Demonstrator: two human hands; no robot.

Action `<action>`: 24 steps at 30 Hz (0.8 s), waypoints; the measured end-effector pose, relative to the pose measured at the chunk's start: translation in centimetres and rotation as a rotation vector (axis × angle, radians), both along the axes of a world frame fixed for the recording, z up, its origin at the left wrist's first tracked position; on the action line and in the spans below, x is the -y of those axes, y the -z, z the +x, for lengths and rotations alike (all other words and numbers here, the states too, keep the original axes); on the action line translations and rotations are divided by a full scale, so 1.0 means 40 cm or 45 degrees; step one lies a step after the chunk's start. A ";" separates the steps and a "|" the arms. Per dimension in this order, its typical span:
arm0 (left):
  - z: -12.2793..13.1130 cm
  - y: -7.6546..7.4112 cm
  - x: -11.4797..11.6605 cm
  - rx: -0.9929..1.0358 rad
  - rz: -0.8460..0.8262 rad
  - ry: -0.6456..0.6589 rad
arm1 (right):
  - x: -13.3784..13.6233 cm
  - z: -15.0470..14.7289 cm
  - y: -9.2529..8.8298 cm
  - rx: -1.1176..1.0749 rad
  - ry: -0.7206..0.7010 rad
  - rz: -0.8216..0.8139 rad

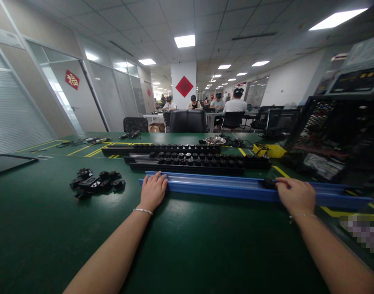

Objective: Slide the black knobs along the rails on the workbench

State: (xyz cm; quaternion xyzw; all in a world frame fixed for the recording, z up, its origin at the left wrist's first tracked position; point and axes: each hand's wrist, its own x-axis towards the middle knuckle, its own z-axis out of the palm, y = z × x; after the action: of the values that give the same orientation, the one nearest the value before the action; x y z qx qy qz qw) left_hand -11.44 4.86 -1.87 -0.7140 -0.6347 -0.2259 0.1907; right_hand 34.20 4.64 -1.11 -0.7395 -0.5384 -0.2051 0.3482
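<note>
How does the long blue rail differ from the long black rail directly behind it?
The long blue rail is mostly bare inside; the long black rail carries a row of dark pieces. The left hand touches the blue rail; the black rail is untouched. Both lie across the green table.

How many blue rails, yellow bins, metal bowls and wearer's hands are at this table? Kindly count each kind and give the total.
Blue rail: 1
Yellow bin: 1
Metal bowl: 1
Left hand and right hand: 2
Total: 5
</note>
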 end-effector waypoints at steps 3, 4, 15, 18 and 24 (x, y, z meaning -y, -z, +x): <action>0.000 0.000 0.000 -0.006 0.002 -0.005 | 0.003 -0.009 -0.005 0.001 -0.022 0.004; 0.000 0.001 -0.001 -0.005 0.002 -0.005 | 0.004 -0.012 -0.008 -0.003 -0.031 0.002; -0.004 0.007 -0.004 0.015 0.020 0.018 | 0.009 -0.023 -0.020 -0.022 -0.193 -0.028; -0.004 0.008 -0.004 0.016 0.020 0.020 | 0.007 -0.022 -0.017 -0.042 -0.209 -0.030; -0.004 0.006 -0.003 0.000 0.011 0.010 | 0.005 -0.026 -0.018 -0.079 -0.267 -0.015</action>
State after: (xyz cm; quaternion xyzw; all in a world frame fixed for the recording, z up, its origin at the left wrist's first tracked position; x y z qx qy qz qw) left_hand -11.60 4.99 -2.10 -0.7155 -0.6310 -0.2296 0.1929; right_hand 33.14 4.45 -0.41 -0.6870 -0.6030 -0.1414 0.3800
